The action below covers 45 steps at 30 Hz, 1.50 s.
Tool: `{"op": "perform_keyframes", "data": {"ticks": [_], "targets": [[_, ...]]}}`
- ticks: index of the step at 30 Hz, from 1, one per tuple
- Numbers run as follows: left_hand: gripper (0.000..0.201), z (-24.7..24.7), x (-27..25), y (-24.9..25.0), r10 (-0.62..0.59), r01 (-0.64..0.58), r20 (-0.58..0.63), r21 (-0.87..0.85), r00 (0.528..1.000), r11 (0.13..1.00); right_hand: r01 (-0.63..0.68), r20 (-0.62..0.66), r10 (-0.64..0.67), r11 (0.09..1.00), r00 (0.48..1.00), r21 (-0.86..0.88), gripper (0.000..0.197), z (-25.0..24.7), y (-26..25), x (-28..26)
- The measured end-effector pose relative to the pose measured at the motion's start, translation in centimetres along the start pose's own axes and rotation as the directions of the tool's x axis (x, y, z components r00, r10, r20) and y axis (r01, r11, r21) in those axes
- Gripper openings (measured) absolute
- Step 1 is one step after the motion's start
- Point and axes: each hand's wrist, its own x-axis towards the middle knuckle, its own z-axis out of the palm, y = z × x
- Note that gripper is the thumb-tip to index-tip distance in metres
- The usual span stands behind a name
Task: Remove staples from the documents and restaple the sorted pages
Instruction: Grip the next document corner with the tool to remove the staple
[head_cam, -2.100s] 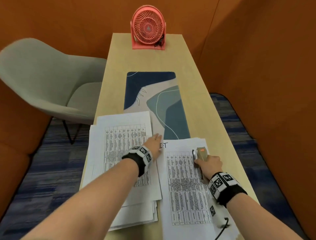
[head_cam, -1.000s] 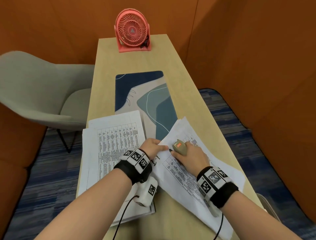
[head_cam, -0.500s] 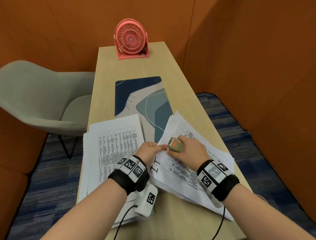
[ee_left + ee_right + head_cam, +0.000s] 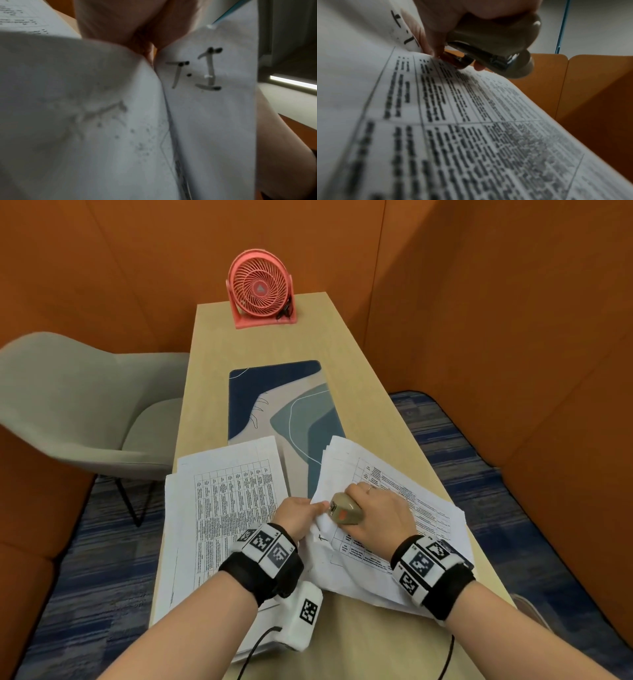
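Observation:
A stapled document (image 4: 404, 518) with printed tables lies slanted on the right of the wooden table (image 4: 212, 344). My left hand (image 4: 310, 510) pinches its near-left corner, which is lifted and bent; in the left wrist view that corner (image 4: 205, 115) bears handwritten marks. My right hand (image 4: 371, 508) grips a beige stapler (image 4: 344, 510) with a red label, its nose at that same corner. In the right wrist view the stapler (image 4: 494, 44) sits over the edge of the table-printed page (image 4: 471, 135). A second stack of pages (image 4: 222, 508) lies flat to the left.
A blue and grey desk mat (image 4: 274, 392) lies beyond the papers, and a pink fan (image 4: 259, 290) stands at the table's far end. A grey chair (image 4: 78, 412) is on the left. Orange booth walls close in on both sides.
The right document has been turned slantwise. My left hand left the left stack and took the document's corner. My right hand brought the stapler from the page's right side to that corner.

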Motion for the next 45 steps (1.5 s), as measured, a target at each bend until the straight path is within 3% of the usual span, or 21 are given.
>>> {"op": "perform_keyframes", "data": {"ticks": [2, 4, 6, 9, 11, 14, 17, 20, 23, 26, 29, 30, 31, 33, 36, 38, 43, 45], "targets": [[0.009, -0.2, -0.5, 0.4, 0.022, -0.022, 0.064, -0.003, 0.998, 1.0, -0.192, 0.12, 0.175, 0.969, 0.977, 0.156, 0.031, 0.2, 0.3, 0.1], [0.018, -0.4, -0.8, 0.7, 0.045, -0.047, 0.12, 0.016, 0.992, 0.999, -0.386, 0.227, 0.324, 0.861, 0.918, 0.331, 0.035, 0.6, 0.8, 0.2], [0.023, -0.3, -1.0, 0.8, 0.094, -0.103, 0.132, 0.068, 0.987, 0.992, -0.489, 0.295, 0.391, 0.738, 0.872, 0.465, 0.03, 0.9, 0.9, 0.5], [0.014, 0.0, -1.3, 0.6, 0.14, -0.149, 0.078, 0.127, 0.987, 0.981, -0.587, 0.432, 0.398, 0.575, 0.809, 0.57, 0.018, 0.8, 0.9, 0.9], [0.011, 0.2, -1.4, 0.6, 0.15, -0.157, 0.056, 0.164, 0.987, 0.974, -0.643, 0.508, 0.396, 0.5, 0.765, 0.58, 0.019, 0.8, 1.1, 0.9], [0.012, 0.3, -1.2, 0.6, 0.184, -0.19, 0.049, 0.258, 0.982, 0.947, -0.723, 0.619, 0.378, 0.291, 0.689, 0.627, 0.022, 1.1, 1.5, 0.6], [0.014, 0.0, -1.1, 0.5, 0.21, -0.212, 0.043, 0.339, 0.977, 0.917, -0.734, 0.649, 0.378, 0.139, 0.66, 0.664, 0.023, 0.8, 2.3, 0.0], [0.017, -0.4, -1.3, 0.6, 0.196, -0.21, 0.075, 0.368, 0.978, 0.906, -0.745, 0.609, 0.479, 0.16, 0.632, 0.647, 0.025, -0.4, 4.7, -1.2], [0.023, -0.6, -1.3, 0.8, 0.222, -0.249, 0.114, 0.442, 0.968, 0.861, -0.794, 0.512, 0.667, 0.204, 0.541, 0.572, 0.03, -2.1, 9.1, -4.1], [0.027, -0.8, -1.6, 1.3, 0.268, -0.283, 0.115, 0.578, 0.957, 0.765, -0.913, 0.393, 0.858, 0.186, 0.331, 0.363, 0.043, -3.7, 14.9, -9.4], [0.037, -0.5, -2.2, 2.1, 0.328, -0.315, 0.111, 0.668, 0.938, 0.674, -0.994, 0.327, 0.941, 0.063, 0.091, 0.094, 0.06, -5.4, 19.0, -15.9], [0.039, -0.4, -2.4, 2.4, 0.342, -0.32, 0.109, 0.686, 0.933, 0.654, -1.0, 0.336, 0.942, 0.019, 0.023, 0.015, 0.061, -5.7, 19.9, -17.9], [0.04, -0.1, -2.5, 2.7, 0.352, -0.325, 0.112, 0.7, 0.929, 0.636, -0.998, 0.343, 0.939, 0.016, -0.008, -0.066, 0.056, -6.0, 20.6, -20.0], [0.041, 0.3, -2.6, 3.2, 0.369, -0.331, 0.118, 0.733, 0.922, 0.594, -0.985, 0.385, 0.922, 0.041, -0.028, -0.169, 0.047, -5.7, 21.8, -23.8], [0.041, 0.8, -2.5, 3.9, 0.412, -0.353, 0.137, 0.784, 0.901, 0.51, -0.982, 0.419, 0.904, 0.0, -0.08, -0.189, 0.052, -4.4, 23.0, -27.4], [0.039, 1.0, -2.4, 4.5, 0.436, -0.373, 0.155, 0.799, 0.886, 0.473, -0.98, 0.429, 0.897, -0.024, -0.109, -0.199, 0.049, -4.1, 22.9, -28.3], [0.034, 1.0, -2.7, 5.8, 0.509, -0.453, 0.204, 0.779, 0.836, 0.433, -0.977, 0.426, 0.898, -0.022, -0.112, -0.211, 0.048, -3.8, 22.6, -28.9], [0.032, 1.0, -3.0, 6.2, 0.535, -0.482, 0.216, 0.766, 0.817, 0.427, -0.984, 0.411, 0.899, -0.1, -0.153, -0.148, 0.053, -3.5, 22.5, -29.1]]}}
